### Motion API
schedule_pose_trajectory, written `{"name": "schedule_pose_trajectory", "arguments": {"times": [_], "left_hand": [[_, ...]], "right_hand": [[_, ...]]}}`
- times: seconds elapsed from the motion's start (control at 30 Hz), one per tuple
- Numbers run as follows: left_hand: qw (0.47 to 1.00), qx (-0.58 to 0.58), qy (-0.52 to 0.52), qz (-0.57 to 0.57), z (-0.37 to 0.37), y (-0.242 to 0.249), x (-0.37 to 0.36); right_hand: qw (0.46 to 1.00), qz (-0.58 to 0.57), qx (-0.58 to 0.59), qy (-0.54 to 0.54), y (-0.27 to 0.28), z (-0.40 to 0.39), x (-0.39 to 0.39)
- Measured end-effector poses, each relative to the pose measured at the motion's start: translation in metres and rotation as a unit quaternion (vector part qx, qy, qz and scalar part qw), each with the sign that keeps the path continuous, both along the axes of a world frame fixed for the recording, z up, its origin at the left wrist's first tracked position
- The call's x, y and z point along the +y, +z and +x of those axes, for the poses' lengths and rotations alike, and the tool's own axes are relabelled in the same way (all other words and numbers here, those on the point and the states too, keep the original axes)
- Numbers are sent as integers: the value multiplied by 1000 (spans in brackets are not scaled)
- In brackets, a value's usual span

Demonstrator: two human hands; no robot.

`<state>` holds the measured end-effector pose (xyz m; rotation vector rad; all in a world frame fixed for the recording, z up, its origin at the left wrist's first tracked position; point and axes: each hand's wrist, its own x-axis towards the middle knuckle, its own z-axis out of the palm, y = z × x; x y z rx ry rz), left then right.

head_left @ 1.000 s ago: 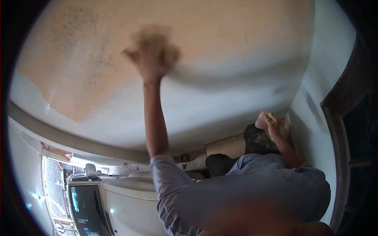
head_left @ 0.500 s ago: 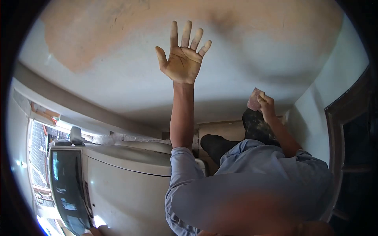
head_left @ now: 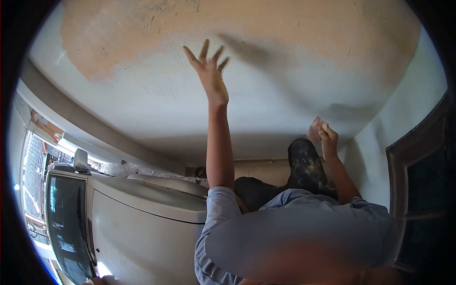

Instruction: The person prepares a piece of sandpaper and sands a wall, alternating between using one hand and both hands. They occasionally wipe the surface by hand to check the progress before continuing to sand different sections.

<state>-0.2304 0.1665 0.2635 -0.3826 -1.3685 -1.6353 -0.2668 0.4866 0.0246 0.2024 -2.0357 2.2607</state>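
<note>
My left hand (head_left: 212,78) is raised in front of the wall (head_left: 156,104), its fingers spread and nothing in them. Around it the wall is whitish, with a large peach-orange patch (head_left: 142,28) above. Lower on the right, my right hand (head_left: 328,140) pinches a small reddish-brown piece of sandpaper (head_left: 314,129) between thumb and fingers. The sandpaper stands out from the fingertips, slightly bent, just above my dark, paint-smudged knee (head_left: 304,156).
A light-coloured vehicle (head_left: 142,232) with a side mirror (head_left: 80,160) stands close on the left. On the right, a dark wooden frame (head_left: 399,175) is set into the side wall (head_left: 380,137). A ledge (head_left: 95,126) runs along the wall's left side.
My left hand has turned from palm-on to edge-on and shifted slightly down and left. My right hand, still with the sandpaper, sits a little lower and further right in view.
</note>
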Motion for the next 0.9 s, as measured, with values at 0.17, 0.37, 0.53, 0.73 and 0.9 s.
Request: {"name": "schedule_pose_trajectory", "arguments": {"times": [0.17, 0.37, 0.53, 0.73, 0.9], "left_hand": [[704, -56, 558, -435, -33, -22, -2], [645, -31, 541, -539, -49, -43, -7], [620, -10, 496, -608, -52, -47, 10], [782, -59, 428, -449, -37, -55, 22], [617, -228, 216, -722, 26, -131, -38]], "right_hand": [[997, 72, 33, 14, 6, 5, -1], [997, 64, 37, 14, -6, -17, 6], [998, 57, 6, 17, -7, -25, 11], [980, 84, 143, -109, 20, -43, 33], [817, 218, 423, -326, 78, -97, 77]]}}
